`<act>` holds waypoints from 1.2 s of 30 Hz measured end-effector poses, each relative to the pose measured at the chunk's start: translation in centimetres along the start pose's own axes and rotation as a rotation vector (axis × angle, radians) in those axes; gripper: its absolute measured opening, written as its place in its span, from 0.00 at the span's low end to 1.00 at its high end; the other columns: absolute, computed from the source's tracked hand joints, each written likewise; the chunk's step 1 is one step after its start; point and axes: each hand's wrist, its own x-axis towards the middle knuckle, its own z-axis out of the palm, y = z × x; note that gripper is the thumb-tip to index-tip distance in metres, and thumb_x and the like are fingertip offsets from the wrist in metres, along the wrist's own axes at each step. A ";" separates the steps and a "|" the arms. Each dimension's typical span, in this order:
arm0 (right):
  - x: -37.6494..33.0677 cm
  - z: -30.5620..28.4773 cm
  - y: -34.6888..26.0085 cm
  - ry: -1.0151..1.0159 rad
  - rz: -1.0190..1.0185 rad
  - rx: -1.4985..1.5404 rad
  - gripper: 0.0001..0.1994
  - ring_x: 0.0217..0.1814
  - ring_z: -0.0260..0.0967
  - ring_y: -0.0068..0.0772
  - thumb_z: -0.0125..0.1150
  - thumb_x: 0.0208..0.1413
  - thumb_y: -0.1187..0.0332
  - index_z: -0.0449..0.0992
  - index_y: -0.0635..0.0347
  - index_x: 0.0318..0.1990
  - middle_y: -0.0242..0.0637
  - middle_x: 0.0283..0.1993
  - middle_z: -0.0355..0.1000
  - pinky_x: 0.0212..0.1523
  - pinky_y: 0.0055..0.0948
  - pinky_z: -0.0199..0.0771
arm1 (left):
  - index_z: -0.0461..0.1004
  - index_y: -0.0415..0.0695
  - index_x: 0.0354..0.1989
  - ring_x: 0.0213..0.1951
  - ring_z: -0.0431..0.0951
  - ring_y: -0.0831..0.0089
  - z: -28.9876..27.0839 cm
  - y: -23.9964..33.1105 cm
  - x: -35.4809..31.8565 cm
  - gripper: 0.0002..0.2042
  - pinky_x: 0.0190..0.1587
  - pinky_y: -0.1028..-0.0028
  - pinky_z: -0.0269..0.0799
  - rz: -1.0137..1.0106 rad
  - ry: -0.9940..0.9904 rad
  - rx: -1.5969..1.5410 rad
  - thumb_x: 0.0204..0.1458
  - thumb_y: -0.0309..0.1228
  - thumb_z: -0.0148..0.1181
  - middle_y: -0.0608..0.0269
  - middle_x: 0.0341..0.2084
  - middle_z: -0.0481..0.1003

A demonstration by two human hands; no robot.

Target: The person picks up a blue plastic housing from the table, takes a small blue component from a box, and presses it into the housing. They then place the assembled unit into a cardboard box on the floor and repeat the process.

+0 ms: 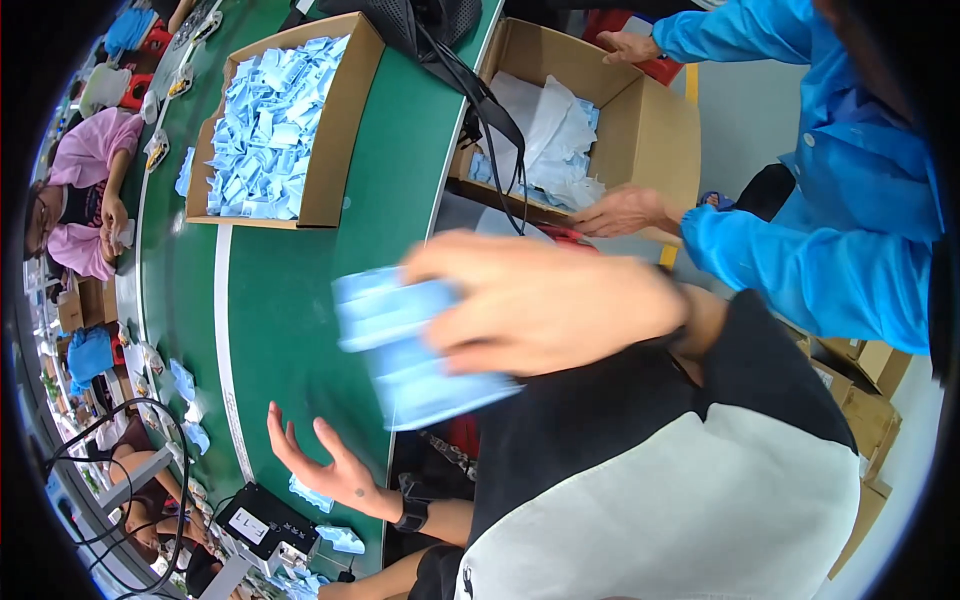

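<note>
Head cam: R hand [560, 300] clamped on a light blue folded piece [400, 345], fingers over its top, thumb side low; piece sits above the near edge of the green worktop [400, 150]. Both a bit blurred; can't tell no. of layers. L hand [340, 475] well apart from R hand, open, fingers spread, nothing visible in it; dark watch [412, 512] on that wrist. Nr L hand: black device [265, 520] w/ white label, plus loose blue pcs [342, 540] beside it. Far side of R hand: open cardboard box [345, 130] full of blue scraps [270, 130] on worktop. Beyond worktop edge, co-worker in blue sleeves [810, 270] at 2nd carton [655, 140] w/ white plastic bag [555, 130] inside.
</note>
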 end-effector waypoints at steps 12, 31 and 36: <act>-19.6 -11.0 13.9 0.197 1.079 -0.433 0.12 0.44 0.73 0.50 0.66 0.63 0.61 0.80 0.61 0.36 0.47 0.40 0.75 0.47 0.41 0.73 | 0.70 0.39 0.67 0.65 0.72 0.56 2.8 -1.9 1.2 0.22 0.68 0.56 0.65 -0.078 -0.122 0.140 0.65 0.29 0.58 0.51 0.64 0.73; -9.3 -4.7 54.3 0.416 1.221 -0.722 0.20 0.72 0.60 0.67 0.67 0.58 0.57 0.82 0.51 0.56 0.60 0.71 0.61 0.65 0.55 0.73 | 0.75 0.35 0.59 0.63 0.70 0.50 3.8 -2.3 1.9 0.20 0.66 0.55 0.65 -0.129 -0.133 0.407 0.69 0.39 0.54 0.47 0.63 0.70; -15.7 -2.8 51.6 0.459 1.102 -0.564 0.20 0.71 0.62 0.70 0.69 0.57 0.59 0.81 0.51 0.57 0.64 0.67 0.66 0.67 0.53 0.71 | 0.75 0.35 0.59 0.63 0.70 0.50 5.1 -2.1 2.0 0.20 0.66 0.55 0.64 -0.129 -0.151 0.396 0.69 0.38 0.53 0.47 0.63 0.70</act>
